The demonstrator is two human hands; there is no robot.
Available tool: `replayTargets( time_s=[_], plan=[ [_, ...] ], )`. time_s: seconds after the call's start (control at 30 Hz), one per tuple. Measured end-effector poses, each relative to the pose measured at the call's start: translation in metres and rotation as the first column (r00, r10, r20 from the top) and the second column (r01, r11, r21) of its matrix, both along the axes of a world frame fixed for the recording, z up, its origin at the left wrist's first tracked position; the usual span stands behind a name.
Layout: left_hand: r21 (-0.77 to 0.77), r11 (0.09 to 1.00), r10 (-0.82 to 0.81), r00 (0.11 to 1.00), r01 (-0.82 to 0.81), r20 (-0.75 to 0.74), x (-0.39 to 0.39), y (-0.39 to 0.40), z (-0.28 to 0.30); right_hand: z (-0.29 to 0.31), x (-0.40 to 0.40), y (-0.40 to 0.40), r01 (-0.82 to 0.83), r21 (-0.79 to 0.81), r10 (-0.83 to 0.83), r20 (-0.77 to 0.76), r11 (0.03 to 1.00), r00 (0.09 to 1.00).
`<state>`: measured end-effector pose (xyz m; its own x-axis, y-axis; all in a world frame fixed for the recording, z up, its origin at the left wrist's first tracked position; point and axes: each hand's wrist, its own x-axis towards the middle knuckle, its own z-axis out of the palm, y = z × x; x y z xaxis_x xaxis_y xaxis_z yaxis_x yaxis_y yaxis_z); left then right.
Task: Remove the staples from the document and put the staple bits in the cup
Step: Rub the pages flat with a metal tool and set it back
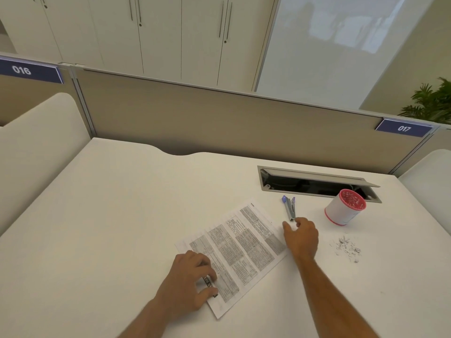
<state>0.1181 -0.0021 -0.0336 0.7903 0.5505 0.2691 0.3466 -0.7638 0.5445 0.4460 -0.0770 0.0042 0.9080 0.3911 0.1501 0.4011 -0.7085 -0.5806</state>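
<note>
Head view: printed document [238,250] flat and askew on white desk [117,215]. Left hand [189,282] resting on the near left corner of the document, fingers curled around a small dark tool [210,284] pinched between thumb and fingertips. Right hand [301,236] just past the far right edge of the document, thumb and forefinger closed on the near tip of a grey stapler with purple ends [289,208] lying on the desk. White cup with red rim [344,208] standing to the right of the stapler, well apart from the document, staple bits showing inside. Scatter of loose staple bits [346,248] on the desk near the cup, right of the right hand. Open cable tray [314,182] just behind the cup.
</note>
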Motion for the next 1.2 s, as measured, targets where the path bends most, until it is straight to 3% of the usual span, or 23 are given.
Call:
replayTargets(
  time_s=[0.17,0.43,0.53,0.67,0.77,0.83,0.9,0.97,1.03,1.1,1.17,1.2],
  plan=[
    [0.015,1.000,-0.004,1.000,0.004,-0.012,0.001,-0.001,-0.002,0.000,0.024,0.018,0.092,-0.201,-0.106,-0.062,0.975,0.992],
    [0.018,1.000,-0.002,1.000,0.002,0.000,0.000,0.000,0.001,-0.006,0.034,0.028,0.096,-0.242,-0.115,-0.064,0.966,0.991],
    [0.029,1.000,-0.003,1.000,0.003,0.002,0.000,-0.001,0.001,-0.008,0.025,0.021,0.092,-0.115,-0.098,-0.047,0.989,0.994],
    [0.057,0.998,-0.003,1.000,0.004,-0.015,0.000,-0.001,0.002,-0.002,0.005,0.008,0.111,0.253,-0.089,-0.096,0.961,0.991],
    [0.072,0.997,-0.001,0.999,0.004,-0.033,-0.001,-0.002,0.002,0.007,-0.009,-0.006,0.202,0.520,-0.071,-0.260,0.830,0.963],
    [0.074,0.997,-0.003,0.999,0.006,-0.043,-0.001,-0.002,0.002,0.015,-0.016,-0.016,0.314,0.680,0.011,-0.428,0.663,0.904],
    [0.077,0.997,-0.008,0.999,0.011,-0.050,-0.001,-0.002,0.002,0.023,-0.022,-0.026,0.499,0.762,0.195,-0.609,0.414,0.769],
    [0.081,0.997,-0.012,0.998,0.016,-0.054,-0.002,-0.003,0.003,0.029,-0.029,-0.035,0.672,0.684,0.358,-0.726,0.285,0.587],
    [0.080,0.997,-0.011,0.999,0.015,-0.050,-0.004,-0.004,0.004,0.032,-0.042,-0.042,0.717,0.591,0.432,-0.792,0.369,0.431],
    [0.077,0.997,-0.012,0.999,0.016,-0.053,-0.006,-0.007,0.005,0.034,-0.065,-0.049,0.649,0.533,0.454,-0.836,0.543,0.308],
    [0.080,0.997,-0.014,0.998,0.020,-0.065,-0.008,-0.010,0.006,0.040,-0.095,-0.058,0.495,0.485,0.396,-0.875,0.721,0.280],
    [0.082,0.996,-0.018,0.997,0.024,-0.077,-0.009,-0.011,0.006,0.042,-0.108,-0.062,0.388,0.469,0.359,-0.875,0.794,0.323]
  ],
)
